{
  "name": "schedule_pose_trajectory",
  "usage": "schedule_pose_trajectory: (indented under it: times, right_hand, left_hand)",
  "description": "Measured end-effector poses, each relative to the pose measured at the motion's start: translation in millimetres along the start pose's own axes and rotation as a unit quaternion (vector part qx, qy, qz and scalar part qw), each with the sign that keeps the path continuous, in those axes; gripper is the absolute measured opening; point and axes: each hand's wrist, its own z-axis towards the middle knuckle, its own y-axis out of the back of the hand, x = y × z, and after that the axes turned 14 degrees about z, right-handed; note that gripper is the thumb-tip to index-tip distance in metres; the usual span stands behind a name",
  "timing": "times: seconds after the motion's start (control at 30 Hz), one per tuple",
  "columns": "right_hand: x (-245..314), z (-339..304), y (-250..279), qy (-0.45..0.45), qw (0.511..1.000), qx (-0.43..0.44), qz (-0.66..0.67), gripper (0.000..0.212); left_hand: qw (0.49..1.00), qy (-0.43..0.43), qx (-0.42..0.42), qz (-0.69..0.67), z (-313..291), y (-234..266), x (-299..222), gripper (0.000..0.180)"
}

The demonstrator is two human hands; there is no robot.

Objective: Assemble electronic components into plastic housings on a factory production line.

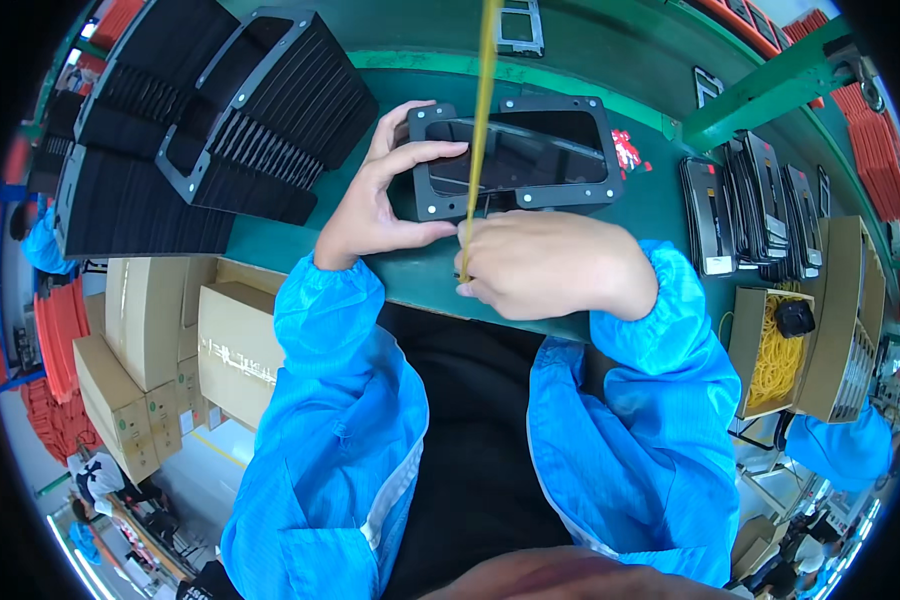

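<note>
A black rectangular frame with a glossy dark panel and pale round spots at its corners lies on the green bench. My left hand grips its left end, the index finger over the top face and the thumb along the near edge. Against the frame's near edge, my right hand is closed, fingers curled; a small dark tip shows by its fingertips, but what it holds is mostly hidden. A yellow cord hangs from above, crosses in front of the panel and reaches the right fingertips.
Stacks of black frames stand at the left. Rows of flat dark parts lie at the right, near a box of yellow cord. A small red-and-white item sits beside the panel. A green post slants at far right; cartons stand lower left.
</note>
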Motion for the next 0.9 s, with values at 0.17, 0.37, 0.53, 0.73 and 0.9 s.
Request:
schedule_pose_trajectory:
  times: [0.17, 0.37, 0.53, 0.73, 0.9]
  right_hand:
    - [-4, -11, 20, 0.048, 0.992, -0.03, 0.108, 0.028]
    - [11, -56, 49, 0.169, 0.954, -0.175, 0.175, 0.027]
    - [10, -80, 66, 0.198, 0.919, -0.287, 0.186, 0.028]
    - [-40, -48, 103, 0.105, 0.857, -0.46, 0.207, 0.065]
    - [-105, -19, 135, 0.04, 0.798, -0.529, 0.286, 0.077]
  left_hand:
    - [0.998, -0.035, -0.033, 0.045, 2, -3, 6, 0.069]
    - [0.991, -0.02, -0.11, 0.069, 8, 17, -28, 0.068]
    - [0.904, -0.113, -0.161, 0.38, -6, 91, -82, 0.065]
    - [0.836, 0.032, -0.36, 0.412, -31, 149, -38, 0.058]
    - [0.899, 0.103, -0.352, 0.239, -49, 157, 5, 0.057]
